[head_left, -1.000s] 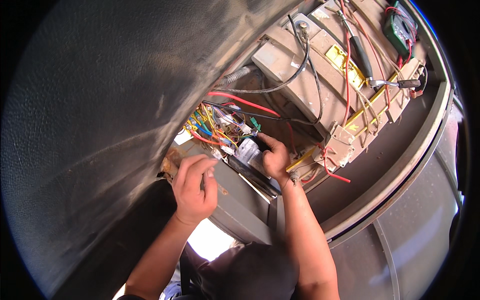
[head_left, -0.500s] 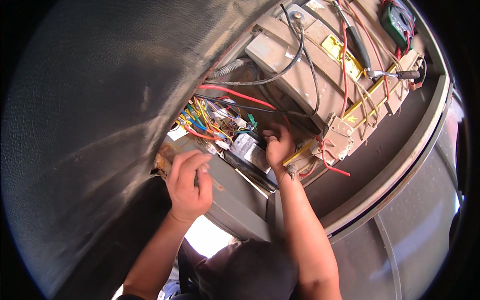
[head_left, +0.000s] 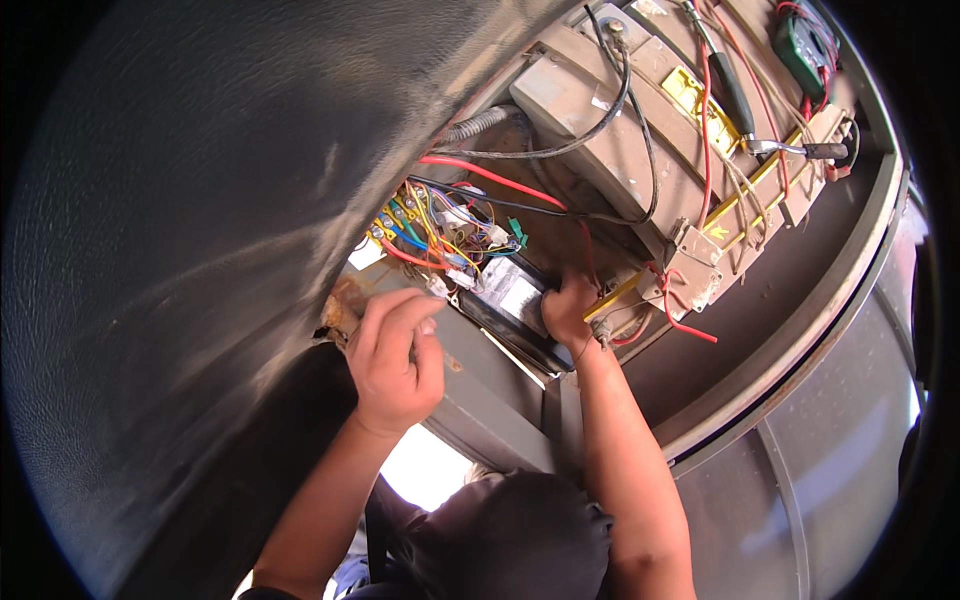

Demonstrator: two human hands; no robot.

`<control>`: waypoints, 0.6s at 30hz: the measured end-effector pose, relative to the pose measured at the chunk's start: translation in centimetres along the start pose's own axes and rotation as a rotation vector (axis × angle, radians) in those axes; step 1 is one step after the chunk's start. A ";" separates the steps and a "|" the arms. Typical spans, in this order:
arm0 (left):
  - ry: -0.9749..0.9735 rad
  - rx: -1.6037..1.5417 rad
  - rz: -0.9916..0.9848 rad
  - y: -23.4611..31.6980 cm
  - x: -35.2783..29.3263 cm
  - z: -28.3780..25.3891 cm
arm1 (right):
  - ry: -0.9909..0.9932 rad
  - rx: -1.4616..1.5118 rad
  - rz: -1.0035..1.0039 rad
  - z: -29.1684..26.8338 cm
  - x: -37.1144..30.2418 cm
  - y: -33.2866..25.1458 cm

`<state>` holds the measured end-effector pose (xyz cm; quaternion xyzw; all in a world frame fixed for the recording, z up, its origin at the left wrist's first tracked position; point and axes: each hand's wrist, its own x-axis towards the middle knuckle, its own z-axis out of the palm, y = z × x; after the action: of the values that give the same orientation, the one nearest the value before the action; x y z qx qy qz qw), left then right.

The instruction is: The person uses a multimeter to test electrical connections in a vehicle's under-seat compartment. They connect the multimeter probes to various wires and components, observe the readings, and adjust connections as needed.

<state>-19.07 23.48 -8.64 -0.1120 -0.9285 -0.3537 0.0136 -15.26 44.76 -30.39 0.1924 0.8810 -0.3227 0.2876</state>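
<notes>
In the compartment lies a flat black box with a pale label (head_left: 515, 295), and a tangle of coloured wires with white connectors (head_left: 455, 235) sits at its far left end. My right hand (head_left: 570, 308) reaches down along the box's right edge, the thumb near its top. The fingers of that hand are hidden, so a hold on the box cannot be told. My left hand (head_left: 395, 360) hovers over the near metal edge, its fingers loosely curled with nothing visible in them. A terminal strip with yellow parts (head_left: 395, 213) holds cable ends beside the wires.
Dusty batteries (head_left: 590, 125) fill the far right, with a ratchet wrench (head_left: 795, 150), a black-handled tool (head_left: 735, 95) and a green multimeter (head_left: 803, 55) on them. A red wire (head_left: 690, 328) sticks out near my right wrist. A raised black seat (head_left: 200, 200) covers the left.
My right hand has gone lower beside the black box, and its fingers have passed out of sight. The left hand stays loosely curled above the edge. The whole view has shifted slightly.
</notes>
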 end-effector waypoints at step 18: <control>0.023 0.024 0.005 -0.1 0.1 -0.2 | -0.486 -0.336 0.068 -2.9 -4.4 0.4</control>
<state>-19.22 23.30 -8.53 -0.1100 -0.9322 -0.3438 0.0264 -12.81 46.41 -25.98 0.0885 0.8206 -0.1990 0.5283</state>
